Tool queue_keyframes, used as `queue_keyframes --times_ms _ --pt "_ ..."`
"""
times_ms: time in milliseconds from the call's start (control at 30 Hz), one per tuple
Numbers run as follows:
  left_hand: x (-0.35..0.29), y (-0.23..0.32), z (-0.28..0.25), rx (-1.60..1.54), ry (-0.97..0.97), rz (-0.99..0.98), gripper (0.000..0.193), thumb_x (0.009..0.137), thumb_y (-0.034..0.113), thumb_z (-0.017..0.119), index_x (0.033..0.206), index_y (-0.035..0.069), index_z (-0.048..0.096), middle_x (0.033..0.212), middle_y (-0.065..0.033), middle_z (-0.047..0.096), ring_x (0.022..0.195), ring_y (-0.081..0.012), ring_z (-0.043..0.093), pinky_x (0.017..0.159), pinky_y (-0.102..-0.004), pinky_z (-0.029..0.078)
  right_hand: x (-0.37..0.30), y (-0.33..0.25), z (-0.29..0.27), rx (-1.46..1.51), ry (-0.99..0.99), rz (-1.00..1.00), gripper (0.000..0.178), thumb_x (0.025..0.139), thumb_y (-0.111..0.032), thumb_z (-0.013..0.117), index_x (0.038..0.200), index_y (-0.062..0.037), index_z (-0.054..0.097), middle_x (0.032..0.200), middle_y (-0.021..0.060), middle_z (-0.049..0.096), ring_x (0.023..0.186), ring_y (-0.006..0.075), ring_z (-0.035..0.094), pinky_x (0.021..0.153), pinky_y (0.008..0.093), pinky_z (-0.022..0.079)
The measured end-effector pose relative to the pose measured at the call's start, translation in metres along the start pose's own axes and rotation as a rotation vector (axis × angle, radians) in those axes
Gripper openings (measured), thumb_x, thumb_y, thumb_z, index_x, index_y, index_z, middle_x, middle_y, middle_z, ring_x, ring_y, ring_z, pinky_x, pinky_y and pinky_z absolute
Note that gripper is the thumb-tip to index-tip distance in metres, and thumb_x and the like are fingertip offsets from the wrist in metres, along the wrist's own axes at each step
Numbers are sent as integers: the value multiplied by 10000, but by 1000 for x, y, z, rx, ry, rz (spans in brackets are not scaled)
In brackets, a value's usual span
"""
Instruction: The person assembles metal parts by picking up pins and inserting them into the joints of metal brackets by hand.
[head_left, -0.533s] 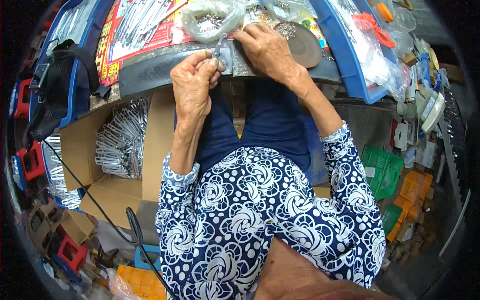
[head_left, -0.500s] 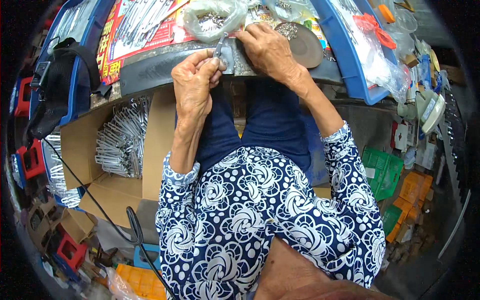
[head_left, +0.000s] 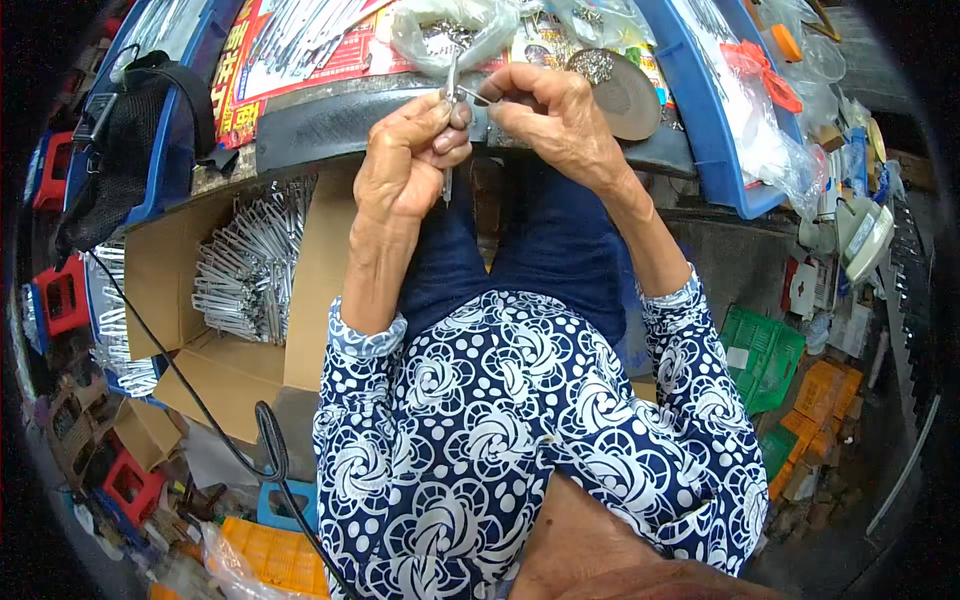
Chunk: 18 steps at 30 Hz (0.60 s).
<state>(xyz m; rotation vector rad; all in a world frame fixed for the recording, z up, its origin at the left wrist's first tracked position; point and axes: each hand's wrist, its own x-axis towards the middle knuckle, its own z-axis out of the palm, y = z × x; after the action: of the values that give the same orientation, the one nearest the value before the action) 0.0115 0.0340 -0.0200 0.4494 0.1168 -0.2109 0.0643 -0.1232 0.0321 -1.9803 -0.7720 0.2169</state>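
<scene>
My left hand (head_left: pixel 408 165) is closed round a slim metal strip (head_left: pixel 454 72), held upright above the table's front edge. The strip's lower end sticks out below my fingers. Beside it, my right hand (head_left: pixel 568 120) pinches a thin metal piece (head_left: pixel 474 96) between thumb and forefinger; its far tip meets the strip at my left fingertips. Just beyond lies an open clear plastic bag (head_left: pixel 408 28) holding small metal parts (head_left: pixel 445 42). A round brownish disc (head_left: pixel 635 108) bears a heap of small metal bits (head_left: pixel 594 66) near my right hand.
Long metal strips (head_left: pixel 310 38) lie on red and yellow printed paper (head_left: pixel 236 92). Blue trays (head_left: pixel 728 178) flank the work area, a black strap bag (head_left: pixel 125 150) hanging over the left one. Below left, a cardboard box (head_left: pixel 215 390) holds many metal strips (head_left: pixel 250 265).
My right hand has come back from the small parts at the table and now brings a thin metal piece to the strip. My left hand has turned the strip more upright.
</scene>
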Motion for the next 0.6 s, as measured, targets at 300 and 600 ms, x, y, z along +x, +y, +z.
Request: queue_keyframes --times_ms 300,600 --pt "-2 0 -2 -68 -31 -11 98 787 6 468 851 -67 485 766 -113 506 571 -96 372 500 -199 284 -2 -5 5 -43 16 -71 205 722 -83 531 882 28 593 656 13 527 561 47 453 503 196 374" --pt "2 -9 -1 7 -10 68 107 792 14 478 846 -77 496 735 -105 518 550 -92 385 476 -193 290 -7 -9 9 -337 71 -210 202 753 -87 503 902 20 586 700 112 536 580 181 519 540 281 416"
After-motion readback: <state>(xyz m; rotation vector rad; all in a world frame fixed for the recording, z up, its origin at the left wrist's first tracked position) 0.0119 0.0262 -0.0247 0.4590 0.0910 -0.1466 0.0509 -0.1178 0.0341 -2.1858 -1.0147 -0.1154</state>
